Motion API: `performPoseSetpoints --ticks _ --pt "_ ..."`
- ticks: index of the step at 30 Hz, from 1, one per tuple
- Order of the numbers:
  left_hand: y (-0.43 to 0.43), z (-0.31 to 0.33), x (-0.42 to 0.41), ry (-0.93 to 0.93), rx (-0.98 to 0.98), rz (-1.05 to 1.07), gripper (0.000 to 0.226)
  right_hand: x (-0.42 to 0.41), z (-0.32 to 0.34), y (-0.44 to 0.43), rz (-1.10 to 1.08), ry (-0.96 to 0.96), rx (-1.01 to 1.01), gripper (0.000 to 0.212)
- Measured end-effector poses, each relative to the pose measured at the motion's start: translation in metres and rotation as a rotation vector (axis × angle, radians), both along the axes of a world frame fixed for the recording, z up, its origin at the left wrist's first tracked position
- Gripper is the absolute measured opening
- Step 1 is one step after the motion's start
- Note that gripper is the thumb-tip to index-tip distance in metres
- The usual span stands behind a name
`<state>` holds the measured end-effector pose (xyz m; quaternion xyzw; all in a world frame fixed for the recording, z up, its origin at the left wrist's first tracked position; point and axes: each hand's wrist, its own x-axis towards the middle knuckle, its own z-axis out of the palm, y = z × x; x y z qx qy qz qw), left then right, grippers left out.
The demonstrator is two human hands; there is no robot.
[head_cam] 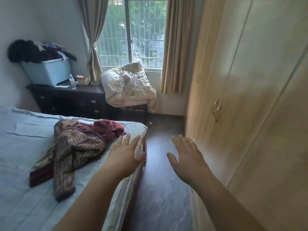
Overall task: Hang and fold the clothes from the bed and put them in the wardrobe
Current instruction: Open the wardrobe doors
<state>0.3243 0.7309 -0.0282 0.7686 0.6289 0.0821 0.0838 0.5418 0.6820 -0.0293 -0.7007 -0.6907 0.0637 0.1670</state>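
A brown knitted garment (75, 150) lies crumpled on the bed (21, 147), which has a pale blue sheet. A maroon garment (108, 128) lies partly under and behind it, near the bed's corner. My left hand (126, 155) is stretched out flat above the bed's right edge, fingers straight, just right of the clothes and holding nothing. My right hand (186, 155) is held out flat over the floor, fingers spread, close to the wardrobe (250, 97). The cream wardrobe doors are closed, with brass handles (216, 110).
A narrow strip of dark wood floor (160, 180) runs between bed and wardrobe. A folded quilt (128, 85) sits on a chair under the window. A dark dresser (70, 99) carries a blue bin (48, 70) heaped with clothes, a bottle and a jar.
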Motion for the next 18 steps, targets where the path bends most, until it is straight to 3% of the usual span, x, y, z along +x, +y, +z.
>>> performPoseSetpoints --ticks 8,18 --pt "0.187 -0.031 0.025 0.001 0.003 -0.032 0.071 0.024 -0.022 0.193 0.017 -0.040 -0.078 0.064" --pt "0.456 -0.024 0.073 -0.035 -0.045 -0.131 0.071 0.076 -0.021 0.425 -0.088 0.003 -0.108 0.062"
